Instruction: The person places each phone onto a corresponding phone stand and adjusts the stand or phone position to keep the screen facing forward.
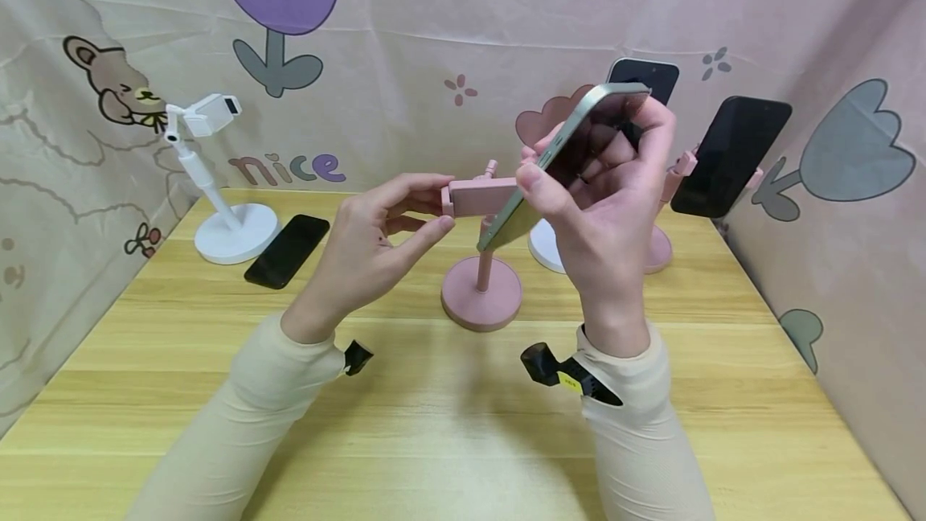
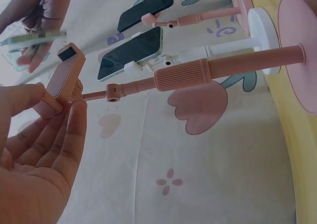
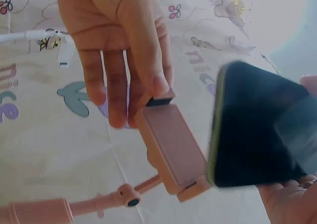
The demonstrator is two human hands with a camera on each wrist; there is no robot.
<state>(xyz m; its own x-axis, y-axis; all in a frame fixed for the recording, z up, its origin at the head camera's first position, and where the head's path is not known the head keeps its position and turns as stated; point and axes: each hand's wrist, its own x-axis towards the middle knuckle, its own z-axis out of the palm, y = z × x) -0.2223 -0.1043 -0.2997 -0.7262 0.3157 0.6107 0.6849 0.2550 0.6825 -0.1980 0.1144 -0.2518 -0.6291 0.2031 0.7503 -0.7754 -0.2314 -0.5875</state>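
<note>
My left hand [image 1: 369,252] pinches the left end of a pink phone clamp [image 1: 479,198] between thumb and fingers. The clamp tops a pink phone stand, whose round base [image 1: 481,296] rests on the table; its ribbed column [image 2: 182,75] shows in the left wrist view. In my right hand [image 1: 615,219] is a smartphone [image 3: 257,130] with a pale green edge, held tilted by thumb and fingers. In the head view its lower corner overlaps the clamp's right end. The right wrist view shows the phone beside the clamp; whether they touch I cannot tell.
A black phone [image 1: 287,252] lies flat beside a white stand [image 1: 235,233] at the left. Behind my right hand are a white stand [image 1: 546,246] and a pink stand [image 1: 658,251]; the pink one carries a black phone [image 1: 731,155]. A printed cloth [image 1: 405,63] hangs behind the wooden table [image 1: 434,424].
</note>
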